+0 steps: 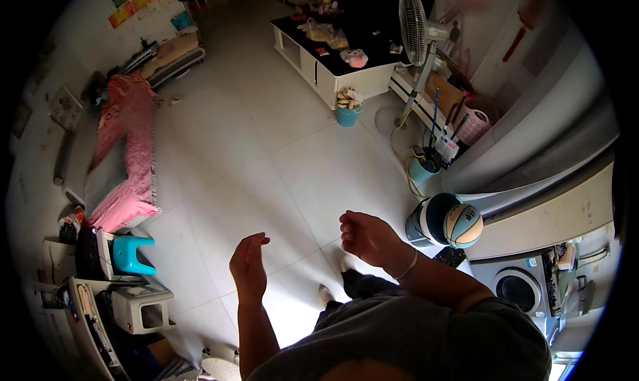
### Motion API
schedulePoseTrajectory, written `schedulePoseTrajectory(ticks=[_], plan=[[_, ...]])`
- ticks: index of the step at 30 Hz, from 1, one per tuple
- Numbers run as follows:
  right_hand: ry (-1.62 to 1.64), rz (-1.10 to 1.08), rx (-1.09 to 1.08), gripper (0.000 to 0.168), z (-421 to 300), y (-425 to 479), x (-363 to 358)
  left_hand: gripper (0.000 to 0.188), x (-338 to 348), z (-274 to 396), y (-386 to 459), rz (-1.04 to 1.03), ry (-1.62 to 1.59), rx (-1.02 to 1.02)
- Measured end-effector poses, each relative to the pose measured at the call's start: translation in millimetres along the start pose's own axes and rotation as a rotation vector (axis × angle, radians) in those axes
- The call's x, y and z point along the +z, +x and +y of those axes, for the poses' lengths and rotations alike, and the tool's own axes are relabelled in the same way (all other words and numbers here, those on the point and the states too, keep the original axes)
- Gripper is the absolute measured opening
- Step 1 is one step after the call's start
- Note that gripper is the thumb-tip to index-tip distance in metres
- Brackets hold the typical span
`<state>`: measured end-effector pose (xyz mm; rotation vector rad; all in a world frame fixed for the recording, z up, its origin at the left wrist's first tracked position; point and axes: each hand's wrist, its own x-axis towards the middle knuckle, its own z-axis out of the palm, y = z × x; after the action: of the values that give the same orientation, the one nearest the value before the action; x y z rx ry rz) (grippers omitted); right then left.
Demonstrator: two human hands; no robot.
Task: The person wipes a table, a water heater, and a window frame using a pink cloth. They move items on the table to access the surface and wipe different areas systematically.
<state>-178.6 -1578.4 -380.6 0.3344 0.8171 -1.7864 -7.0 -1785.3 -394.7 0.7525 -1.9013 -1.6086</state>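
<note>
My left hand is raised over the tiled floor with its fingers loosely bent and nothing seen in it. To its right, my right hand hovers at a similar height, fingers half curled around no visible thing, a bracelet on its wrist. The two hands are apart and touch nothing. Pale tiles lie beneath them. Nearest to my right hand is a dark bucket with a blue and tan basketball at its mouth. A turquoise plastic stool is off to the left of my left hand.
Ahead stands a low white cabinet with a black top, a blue bin beside it. A standing fan and its yellow cord are at the right. A pink fringed cover drapes a seat leftward. A washing machine stands lower right.
</note>
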Motion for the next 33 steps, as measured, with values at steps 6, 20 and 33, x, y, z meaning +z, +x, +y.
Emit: schedulePoseTrajectory(ticks=[6,20,33], plan=[[0.056,-0.013,-0.009,0.017,-65,76,2,0.023,30,16,83,-0.020,0.042,-0.015],[-0.005,-0.147,-0.035,0.014,-272,286,72,0.010,110,52,326,0.121,0.016,-0.118],[-0.062,0.057,-0.205,0.010,-393,471,88,0.030,156,-41,579,-0.056,-0.091,-0.230]])
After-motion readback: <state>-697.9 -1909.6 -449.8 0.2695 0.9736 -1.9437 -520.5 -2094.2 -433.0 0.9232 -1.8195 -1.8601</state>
